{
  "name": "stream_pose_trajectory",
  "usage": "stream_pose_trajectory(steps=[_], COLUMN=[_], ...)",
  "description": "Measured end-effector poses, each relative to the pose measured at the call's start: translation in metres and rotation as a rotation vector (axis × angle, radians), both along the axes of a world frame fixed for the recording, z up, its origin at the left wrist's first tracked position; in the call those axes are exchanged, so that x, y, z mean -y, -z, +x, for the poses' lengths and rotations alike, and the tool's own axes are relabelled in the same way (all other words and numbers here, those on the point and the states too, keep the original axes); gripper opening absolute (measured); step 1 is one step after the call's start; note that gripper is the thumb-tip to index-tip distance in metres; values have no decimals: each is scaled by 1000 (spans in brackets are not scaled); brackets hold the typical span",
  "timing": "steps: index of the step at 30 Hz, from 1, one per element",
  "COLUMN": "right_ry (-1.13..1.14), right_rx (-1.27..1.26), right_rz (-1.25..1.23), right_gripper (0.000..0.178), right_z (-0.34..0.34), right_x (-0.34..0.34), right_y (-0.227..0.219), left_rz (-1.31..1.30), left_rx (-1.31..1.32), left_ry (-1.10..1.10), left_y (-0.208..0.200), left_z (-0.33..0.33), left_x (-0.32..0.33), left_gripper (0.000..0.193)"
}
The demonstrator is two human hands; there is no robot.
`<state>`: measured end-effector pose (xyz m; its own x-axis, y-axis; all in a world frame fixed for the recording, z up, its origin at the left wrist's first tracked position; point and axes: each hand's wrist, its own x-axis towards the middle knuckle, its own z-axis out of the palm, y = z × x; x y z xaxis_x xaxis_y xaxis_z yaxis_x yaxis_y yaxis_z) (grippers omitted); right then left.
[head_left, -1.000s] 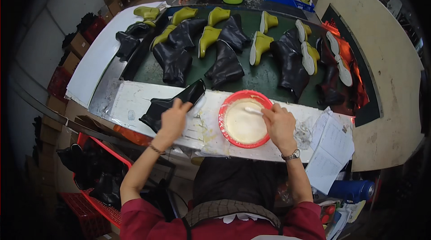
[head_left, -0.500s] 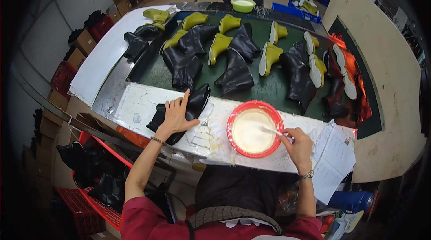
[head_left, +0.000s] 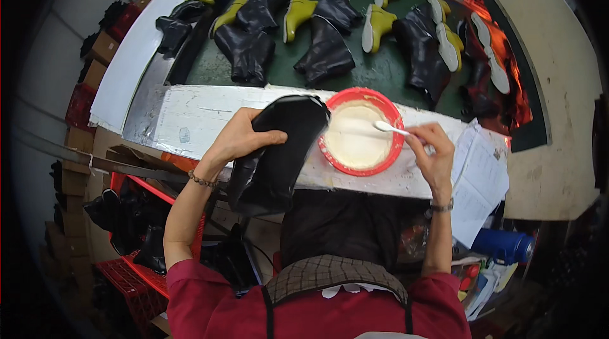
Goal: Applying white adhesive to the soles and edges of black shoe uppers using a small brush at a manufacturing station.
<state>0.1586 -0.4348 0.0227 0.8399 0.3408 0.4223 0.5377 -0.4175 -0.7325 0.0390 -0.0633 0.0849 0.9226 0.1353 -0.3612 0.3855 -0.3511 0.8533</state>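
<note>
My left hand (head_left: 244, 139) grips a black leather boot upper (head_left: 273, 164), thumb on top. The upper is raised and tilted over the near edge of the white board, its far end beside the red bowl (head_left: 398, 145). The bowl holds thick cream-coloured paste (head_left: 355, 139). In my right hand (head_left: 434, 154) is a small white brush like a toothbrush (head_left: 388, 128), pinched by its handle. Its pale head is over the right part of the paste; whether it touches the surface I cannot tell.
On the green worktop (head_left: 209, 72) lie several black boot uppers (head_left: 323, 53) and yellow-green boot forms (head_left: 379, 25), some with white soles. Papers (head_left: 479, 180) are at the right by a blue flask (head_left: 504, 246). A red crate (head_left: 143, 263) of black uppers stands at lower left.
My left hand has lifted the black upper off the board and brought it right, nearer the bowl. The brush has come up from the paste toward the bowl's right rim. The view has tipped downward.
</note>
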Motion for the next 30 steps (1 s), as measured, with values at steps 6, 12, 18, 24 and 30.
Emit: stream_pose_trajectory(steps=[6,12,18,24,30], right_ry=[-322,-204,-176,-213,-446], right_rx=[290,245,187,159,312], right_rz=[-69,16,61,41,-26], right_gripper=[20,15,16,16,15], right_z=[13,6,-21,-2,32], right_x=[-42,-42,-49,-43,-66], right_y=[-36,-24,-9,-26,-43], left_rz=[-106,-263,-248,-225,-137], left_rx=[-63,44,267,23,-152], left_ry=[235,-38,-219,107,386], left_y=[-2,-16,-4,-10,-15], left_z=[1,-5,-11,4,12], left_x=[28,33,34,17,17], left_gripper=[21,18,18,21,27])
